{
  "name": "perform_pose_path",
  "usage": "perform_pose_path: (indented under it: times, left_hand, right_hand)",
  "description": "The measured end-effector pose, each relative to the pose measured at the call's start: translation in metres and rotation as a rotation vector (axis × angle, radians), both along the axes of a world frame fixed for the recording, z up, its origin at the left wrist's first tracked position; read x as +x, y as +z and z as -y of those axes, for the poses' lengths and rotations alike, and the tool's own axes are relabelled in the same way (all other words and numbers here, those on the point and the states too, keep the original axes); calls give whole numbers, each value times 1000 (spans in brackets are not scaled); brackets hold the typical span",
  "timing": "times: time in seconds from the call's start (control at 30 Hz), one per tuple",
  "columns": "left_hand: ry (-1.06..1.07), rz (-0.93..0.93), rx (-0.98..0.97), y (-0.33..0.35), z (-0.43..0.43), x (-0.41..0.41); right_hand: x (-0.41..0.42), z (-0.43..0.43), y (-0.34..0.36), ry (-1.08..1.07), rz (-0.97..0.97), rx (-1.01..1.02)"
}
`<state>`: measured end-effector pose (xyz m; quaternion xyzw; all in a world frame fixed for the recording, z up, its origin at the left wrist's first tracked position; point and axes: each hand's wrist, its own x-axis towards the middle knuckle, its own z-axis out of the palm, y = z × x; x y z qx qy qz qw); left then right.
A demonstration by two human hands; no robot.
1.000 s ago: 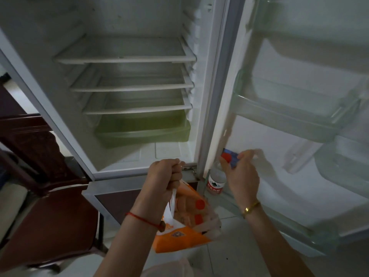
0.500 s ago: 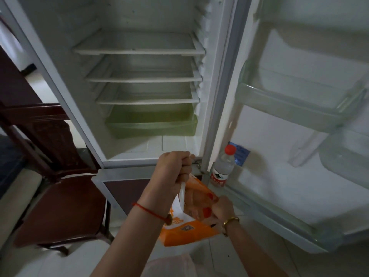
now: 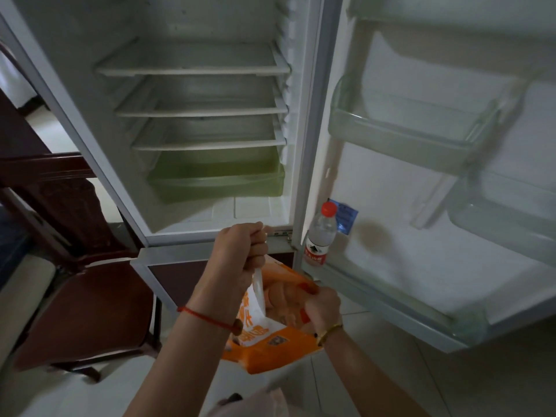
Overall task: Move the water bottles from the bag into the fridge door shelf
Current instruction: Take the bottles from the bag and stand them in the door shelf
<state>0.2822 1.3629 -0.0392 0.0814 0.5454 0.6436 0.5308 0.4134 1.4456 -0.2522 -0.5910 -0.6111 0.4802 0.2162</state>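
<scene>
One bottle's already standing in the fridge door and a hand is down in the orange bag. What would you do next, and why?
Probably close the right hand around another bottle inside the orange bag and lift it out. Only one water bottle stands on the bottom door shelf, with bare room beside it, and the left hand holds the bag's handle up, keeping the mouth open. What the right hand touches is hidden.

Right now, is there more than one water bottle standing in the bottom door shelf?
No, only one red-capped water bottle stands upright at the hinge end of the bottom door shelf.
</scene>
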Motion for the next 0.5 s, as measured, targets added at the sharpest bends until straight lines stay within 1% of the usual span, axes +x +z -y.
perform_pose_path:
  times: [0.07, 0.23, 0.33, 0.37, 0.43, 0.5]
  left_hand:
    - [21, 9, 2, 0, 1, 2]
    - [-2, 17, 10, -1, -4, 15]
    - [-46, 2, 18, 1, -9, 25]
    - [-57, -5, 20, 2, -11, 28]
    - [-63, -17, 20, 2, -14, 33]
    - [-61, -18, 19, 2, -16, 37]
  right_hand:
    - [5, 8, 11, 2, -4, 66]
    - [30, 13, 43, 72, 59, 334]
    - [43, 13, 75, 73, 144, 384]
    - [47, 13, 84, 53, 143, 398]
    - [55, 13, 98, 16, 71, 464]
    - [64, 13, 110, 24, 10, 543]
